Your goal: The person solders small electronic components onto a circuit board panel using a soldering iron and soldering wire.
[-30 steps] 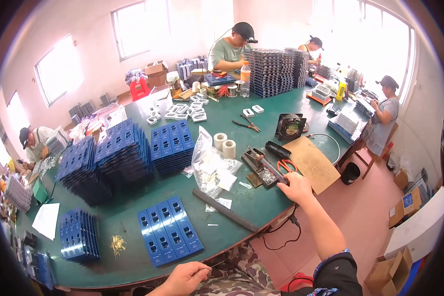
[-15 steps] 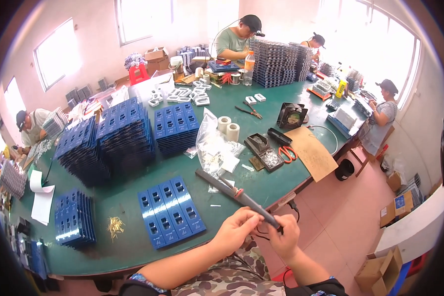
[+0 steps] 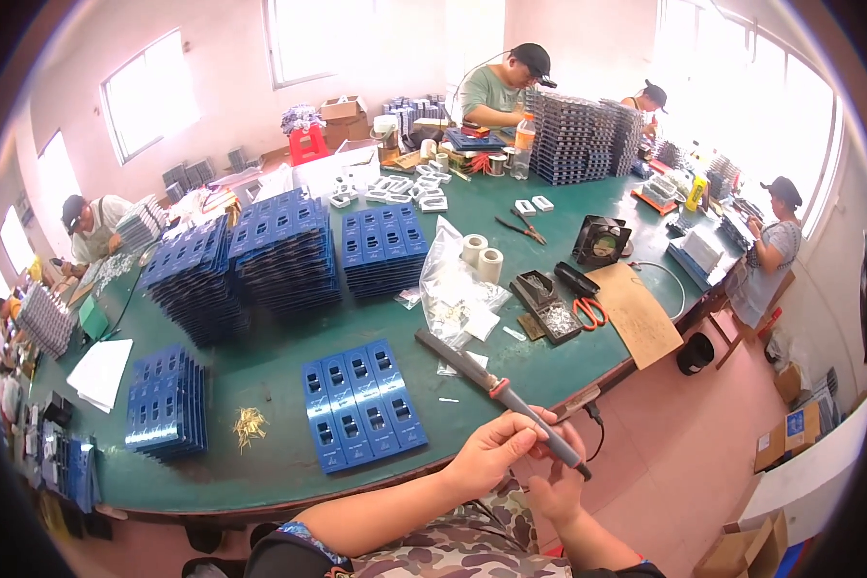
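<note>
A soldering iron (image 3: 530,412) with a grey handle, a reddish ring and a long dark barrel is held at a slant over the table's near edge. Its barrel points to the far left. My left hand (image 3: 496,451) is closed, thumb and fingers pinching the handle. Against the lower end of that handle is my right hand (image 3: 557,489), its fingers curled behind it and partly hidden and blurred. Left of my hands, a blue panel board (image 3: 364,409) with rows of dark cutouts lies flat on the green table (image 3: 270,356).
Stacks of blue boards (image 3: 284,255) stand at the left. Beyond the iron are a plastic bag (image 3: 443,279), tape rolls (image 3: 489,265), a parts tray (image 3: 554,318), orange scissors (image 3: 591,313), pliers (image 3: 522,226) and a fan (image 3: 602,239). Several co-workers sit around.
The view has shifted, so the table's things appear farther right. My right hand has turned and opened up somewhat around the handle's end, which now sticks out past it. My left hand still grips the handle.
</note>
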{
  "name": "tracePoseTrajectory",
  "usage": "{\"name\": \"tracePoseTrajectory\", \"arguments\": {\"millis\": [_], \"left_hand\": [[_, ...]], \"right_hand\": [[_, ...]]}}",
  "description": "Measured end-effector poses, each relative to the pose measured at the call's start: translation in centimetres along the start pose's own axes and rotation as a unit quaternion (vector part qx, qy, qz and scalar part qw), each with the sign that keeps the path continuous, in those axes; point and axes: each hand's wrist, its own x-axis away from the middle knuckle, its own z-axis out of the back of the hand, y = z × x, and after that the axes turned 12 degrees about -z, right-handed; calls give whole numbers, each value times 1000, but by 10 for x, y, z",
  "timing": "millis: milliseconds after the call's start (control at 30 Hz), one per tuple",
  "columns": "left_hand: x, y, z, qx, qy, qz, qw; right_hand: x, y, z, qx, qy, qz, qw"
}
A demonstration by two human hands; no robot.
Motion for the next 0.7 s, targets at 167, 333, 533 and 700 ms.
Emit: {"name": "tracePoseTrajectory", "arguments": {"millis": [167, 333, 533, 700], "left_hand": [[1, 7, -7, 52, -36, 65, 996], [11, 23, 16, -75, -33, 84, 993], [45, 68, 48, -293, -103, 3, 951], [68, 79, 62, -403, -177, 17, 898]], "right_hand": [[-38, -17, 1, 16, -48, 81, 995], [-74, -19, 15, 198, -38, 242, 949], [-102, 13, 76, 177, 90, 32, 980], [-125, 35, 77, 134, 104, -66, 983]]}}
